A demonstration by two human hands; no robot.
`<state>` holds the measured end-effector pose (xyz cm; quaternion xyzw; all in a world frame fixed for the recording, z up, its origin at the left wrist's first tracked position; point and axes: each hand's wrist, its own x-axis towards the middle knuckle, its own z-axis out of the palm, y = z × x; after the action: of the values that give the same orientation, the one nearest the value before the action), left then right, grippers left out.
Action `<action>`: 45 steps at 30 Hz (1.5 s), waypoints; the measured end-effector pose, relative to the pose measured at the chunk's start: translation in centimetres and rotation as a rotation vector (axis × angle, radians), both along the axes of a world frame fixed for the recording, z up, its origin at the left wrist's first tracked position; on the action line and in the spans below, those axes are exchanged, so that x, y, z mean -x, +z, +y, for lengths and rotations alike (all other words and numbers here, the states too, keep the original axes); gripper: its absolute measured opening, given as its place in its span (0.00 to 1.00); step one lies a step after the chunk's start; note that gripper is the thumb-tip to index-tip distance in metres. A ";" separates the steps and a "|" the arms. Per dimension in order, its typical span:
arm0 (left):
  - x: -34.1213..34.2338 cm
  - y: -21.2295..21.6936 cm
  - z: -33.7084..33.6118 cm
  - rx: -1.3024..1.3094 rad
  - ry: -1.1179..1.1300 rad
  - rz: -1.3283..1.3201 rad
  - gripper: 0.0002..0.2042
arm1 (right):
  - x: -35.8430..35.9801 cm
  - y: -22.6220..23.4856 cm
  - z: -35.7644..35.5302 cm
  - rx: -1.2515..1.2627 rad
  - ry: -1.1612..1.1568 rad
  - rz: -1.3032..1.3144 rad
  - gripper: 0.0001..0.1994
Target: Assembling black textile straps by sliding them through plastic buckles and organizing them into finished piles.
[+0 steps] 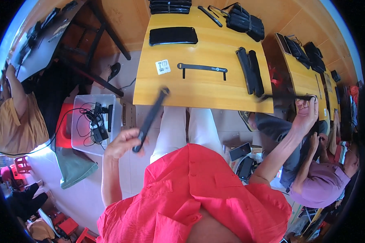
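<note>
My left hand (123,143), in front of the table's near edge, is closed round one end of a black strap (151,115). The strap slants up and away, with a metal-looking ring at its far end. Off the table's right corner, my raised right hand (306,110) pinches a second dark strap (286,96), which stretches left and is blurred. On the yellow table (166,91) lies a flat black strap (202,67) with a ring end and two short dark strips below it. Two bundles of black straps (250,72) lie near the right edge.
A white printed card (163,67), a black flat stack (173,35) and a tied black bundle (245,22) are on the table. At left, a clear bin (75,133) holds cables. Co-workers sit on both sides, one in a purple shirt (322,184) at right.
</note>
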<state>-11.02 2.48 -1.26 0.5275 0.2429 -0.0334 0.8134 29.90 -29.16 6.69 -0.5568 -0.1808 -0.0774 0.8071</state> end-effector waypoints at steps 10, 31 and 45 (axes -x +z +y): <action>-10.5 -5.4 2.7 -0.143 0.526 -0.029 0.08 | 3.5 -0.5 1.6 0.284 0.236 -0.104 0.08; -16.7 0.0 -2.7 -0.946 0.587 -0.179 0.23 | 6.9 0.1 7.6 0.695 0.961 -0.242 0.08; -18.0 -1.4 1.5 -0.104 -0.045 -0.030 0.09 | 2.6 -7.7 10.9 0.765 0.684 0.207 0.08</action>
<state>6.99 3.99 -2.64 0.5749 0.2201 -0.0309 0.7875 27.35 -18.24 -1.03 -0.7257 -0.2870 0.3173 0.5389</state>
